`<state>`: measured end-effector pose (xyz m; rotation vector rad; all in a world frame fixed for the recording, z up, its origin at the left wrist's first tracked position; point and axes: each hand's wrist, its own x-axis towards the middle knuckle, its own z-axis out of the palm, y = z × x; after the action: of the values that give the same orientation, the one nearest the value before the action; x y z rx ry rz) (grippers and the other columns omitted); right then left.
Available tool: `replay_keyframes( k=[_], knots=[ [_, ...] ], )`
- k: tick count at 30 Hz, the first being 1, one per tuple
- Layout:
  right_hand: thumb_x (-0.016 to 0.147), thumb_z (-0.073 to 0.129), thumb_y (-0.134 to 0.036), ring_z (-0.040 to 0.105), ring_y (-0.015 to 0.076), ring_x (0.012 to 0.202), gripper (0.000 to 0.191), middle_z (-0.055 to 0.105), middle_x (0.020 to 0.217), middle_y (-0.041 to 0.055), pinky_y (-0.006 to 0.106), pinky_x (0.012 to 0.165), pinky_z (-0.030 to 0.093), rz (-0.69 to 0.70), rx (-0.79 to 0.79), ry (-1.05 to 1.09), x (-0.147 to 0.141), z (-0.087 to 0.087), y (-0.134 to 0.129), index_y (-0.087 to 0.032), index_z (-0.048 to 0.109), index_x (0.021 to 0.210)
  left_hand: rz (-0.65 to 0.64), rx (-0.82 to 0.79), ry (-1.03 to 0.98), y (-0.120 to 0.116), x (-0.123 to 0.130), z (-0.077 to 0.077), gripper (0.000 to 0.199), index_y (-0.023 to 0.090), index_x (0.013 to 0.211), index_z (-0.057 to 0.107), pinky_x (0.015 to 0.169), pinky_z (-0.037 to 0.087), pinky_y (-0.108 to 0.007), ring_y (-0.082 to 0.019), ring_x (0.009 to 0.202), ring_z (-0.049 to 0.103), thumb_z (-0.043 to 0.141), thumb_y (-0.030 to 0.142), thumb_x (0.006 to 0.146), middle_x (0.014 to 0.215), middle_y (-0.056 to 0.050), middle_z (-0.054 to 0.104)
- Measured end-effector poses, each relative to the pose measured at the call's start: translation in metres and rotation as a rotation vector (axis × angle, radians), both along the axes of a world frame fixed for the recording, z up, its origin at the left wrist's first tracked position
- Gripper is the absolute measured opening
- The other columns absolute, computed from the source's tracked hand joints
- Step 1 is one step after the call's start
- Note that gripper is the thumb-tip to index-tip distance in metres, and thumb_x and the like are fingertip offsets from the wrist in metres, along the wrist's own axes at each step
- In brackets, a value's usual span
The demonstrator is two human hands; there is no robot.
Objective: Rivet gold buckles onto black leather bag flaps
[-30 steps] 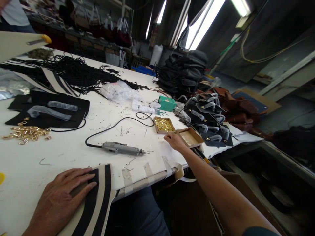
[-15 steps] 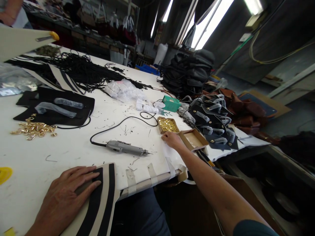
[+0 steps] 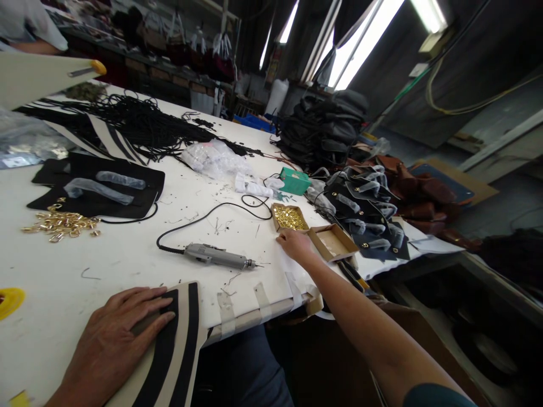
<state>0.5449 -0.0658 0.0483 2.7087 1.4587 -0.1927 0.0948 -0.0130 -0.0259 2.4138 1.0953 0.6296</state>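
Note:
My left hand (image 3: 119,333) lies flat, fingers stretched out, on a cream panel with black stripes (image 3: 186,333) at the table's front edge. My right hand (image 3: 293,244) is closed, fingertips down, just in front of a small box of gold pieces (image 3: 289,217); whatever its fingers hold, if anything, is hidden. Beside that hand stands an open cardboard box (image 3: 333,241). Between my hands a grey electric screwdriver (image 3: 218,256) rests on the white table (image 3: 139,254), its black cord curving back.
Gold clasps (image 3: 63,224) and black pieces with wrapped handles (image 3: 102,186) lie left. Black cords (image 3: 136,121), plastic wrap (image 3: 214,158) and a green box (image 3: 294,180) sit farther back. Stacked bags stand right. A person (image 3: 31,28) is at the far left.
My right hand has drawn slightly left and towards me, away from the box of gold pieces. My left hand stays on the striped panel. The person at the far left has shifted.

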Motion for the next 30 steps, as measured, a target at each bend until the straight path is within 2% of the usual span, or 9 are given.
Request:
replay_keyframes(
  k=[5,10,13,17,24,30],
  knots=[
    [0.102,0.053,-0.028,0.069,0.0251,0.099,0.026,0.075,0.120,0.0145,0.028,0.073,0.043,0.069,-0.004,-0.023,-0.007,0.000,-0.003,-0.018,0.076,0.104,-0.002,0.008,-0.010,0.001,0.000,0.000,0.057,0.035,0.104,0.084,0.113,0.046,-0.056,-0.035,0.128,0.060,0.050,0.079,0.091,0.123,-0.004,0.079],
    [0.101,0.054,-0.028,0.069,0.0224,0.089,0.029,0.078,0.102,0.0110,0.029,0.067,0.038,0.127,-0.017,-0.004,-0.014,0.000,-0.010,-0.019,0.079,0.090,0.007,-0.004,0.015,0.000,-0.002,-0.003,0.052,0.036,0.107,0.083,0.114,0.046,-0.055,-0.034,0.130,0.059,0.054,0.076,0.091,0.128,-0.003,0.077],
    [0.099,0.057,-0.031,0.068,0.0200,0.091,0.026,0.079,0.104,0.0063,0.028,0.066,0.037,0.150,-0.002,0.015,-0.022,-0.001,-0.016,-0.023,0.081,0.094,0.010,0.000,0.018,-0.001,-0.001,-0.001,0.046,0.036,0.107,0.083,0.113,0.046,-0.056,-0.035,0.131,0.058,0.058,0.071,0.091,0.128,-0.001,0.077],
    [0.098,0.062,-0.044,0.068,0.0196,0.095,0.027,0.078,0.109,0.0035,0.028,0.070,0.039,0.160,0.026,0.021,-0.036,-0.002,-0.023,-0.026,0.082,0.103,0.007,0.006,0.023,0.000,0.000,0.002,0.036,0.036,0.106,0.083,0.112,0.046,-0.056,-0.034,0.128,0.060,0.060,0.061,0.093,0.127,-0.001,0.078],
    [0.098,0.063,-0.038,0.069,0.0197,0.097,0.022,0.079,0.107,0.0016,0.028,0.070,0.040,0.160,0.017,0.018,-0.038,-0.004,-0.023,-0.027,0.081,0.101,0.003,0.024,-0.002,0.000,0.000,0.001,0.030,0.036,0.106,0.083,0.110,0.049,-0.055,-0.034,0.126,0.062,0.065,0.055,0.092,0.125,-0.002,0.078],
    [0.102,0.054,-0.031,0.070,0.0218,0.096,0.028,0.078,0.108,0.0077,0.029,0.075,0.041,0.227,-0.018,-0.052,-0.039,-0.002,-0.019,-0.022,0.080,0.101,0.011,0.044,0.003,-0.001,0.001,0.003,0.026,0.037,0.108,0.083,0.112,0.048,-0.054,-0.033,0.128,0.061,0.067,0.051,0.092,0.128,0.001,0.078]
  ],
)
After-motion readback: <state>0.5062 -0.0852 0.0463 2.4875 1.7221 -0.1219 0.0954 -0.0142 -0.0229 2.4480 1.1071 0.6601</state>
